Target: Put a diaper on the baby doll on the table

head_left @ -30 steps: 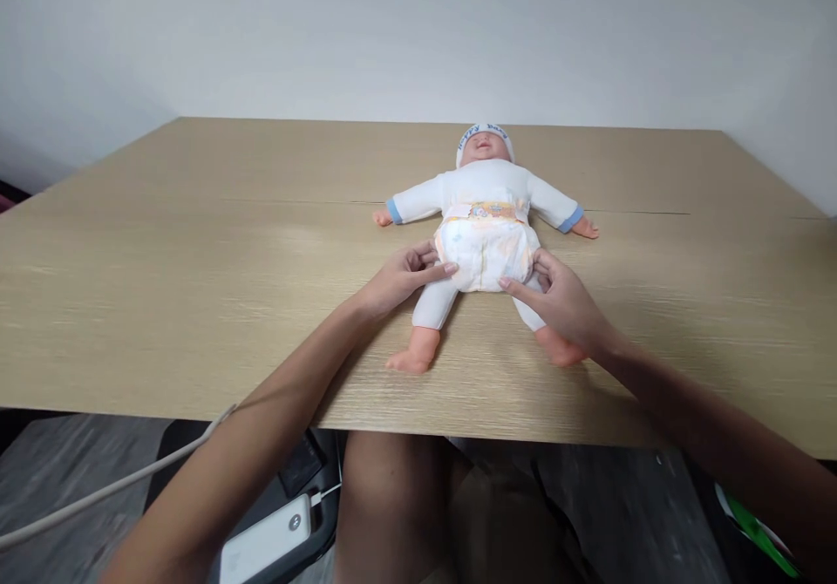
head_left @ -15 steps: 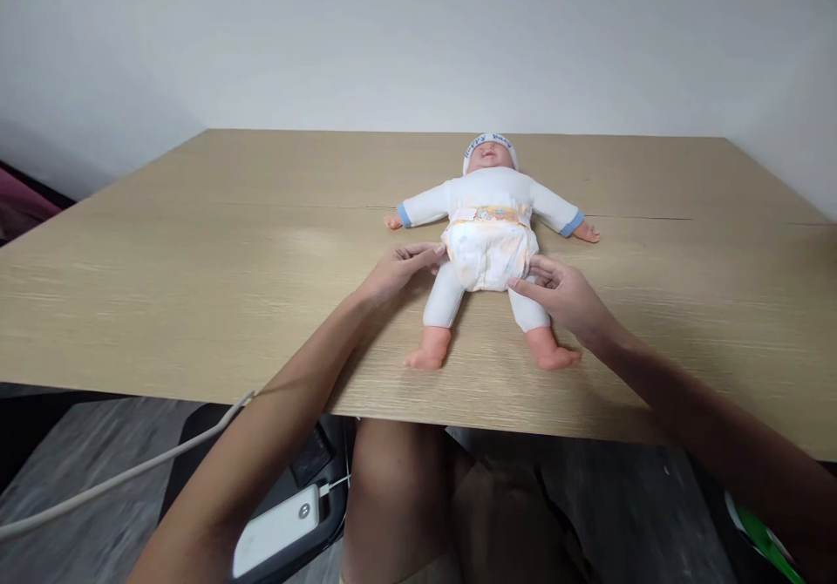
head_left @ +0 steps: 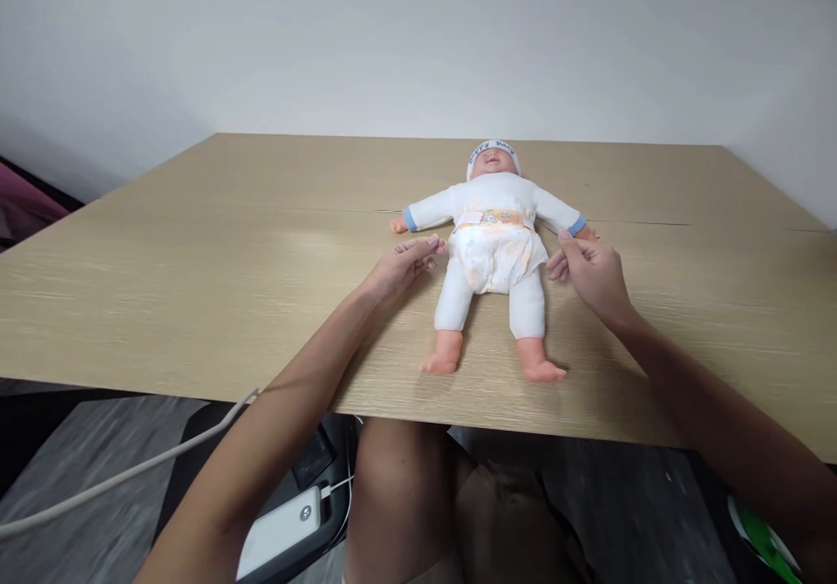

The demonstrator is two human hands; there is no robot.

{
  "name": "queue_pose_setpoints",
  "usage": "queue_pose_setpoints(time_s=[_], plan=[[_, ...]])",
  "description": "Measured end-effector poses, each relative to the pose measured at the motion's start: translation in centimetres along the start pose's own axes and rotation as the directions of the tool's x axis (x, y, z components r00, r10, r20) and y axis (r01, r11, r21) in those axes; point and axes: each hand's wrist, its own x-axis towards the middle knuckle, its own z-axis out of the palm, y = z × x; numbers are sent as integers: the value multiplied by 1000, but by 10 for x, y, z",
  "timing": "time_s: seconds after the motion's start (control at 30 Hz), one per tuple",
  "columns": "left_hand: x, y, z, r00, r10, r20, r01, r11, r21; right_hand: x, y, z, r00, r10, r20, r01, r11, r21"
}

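A baby doll [head_left: 497, 190] in a white suit with blue cuffs lies on its back, head away from me, arms spread. Around its hips is a white diaper [head_left: 493, 257] with a printed orange waistband, fastened in front. My left hand [head_left: 406, 266] is beside the diaper's left edge, fingers loosely bent; whether the fingertips touch it, I cannot tell. Just off the diaper's right edge, my right hand [head_left: 592, 281] holds nothing, its thumb raised apart from the bent fingers. The diaper's right leg edge flares outward.
The doll rests on a wide wooden table [head_left: 261, 279] against a pale wall [head_left: 418, 44]. Below the front edge are a white power bank [head_left: 280, 532] with a cable, a thick pale cord [head_left: 131, 479] and a green and white object [head_left: 762, 536].
My right hand has moved away from the diaper's leg opening, up and to the right. The doll's legs have come closer together. My left hand remains near the diaper's left side.
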Motion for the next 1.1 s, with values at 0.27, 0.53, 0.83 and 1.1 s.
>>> queue_pose_setpoints(time_s=[0.27, 0.53, 0.83, 1.1], plan=[[0, 3, 3, 998, -19, -59, 17, 999, -32, 31, 42, -15, 981, -64, -181, 27, 980, -198], [-2, 2, 1, 980, 117, -160, -91, 982, 164, 64, 90, -30, 922, -333, -196, 165, 799, -578], [35, -6, -21, 809, 552, -200, -190, 568, 801, 72, 106, -22, 969, -245, -8, 193, 785, -589], [73, -5, -36, 872, 472, -132, -78, 399, 914, 79, 106, -22, 950, -312, -23, 251, 802, -541]])
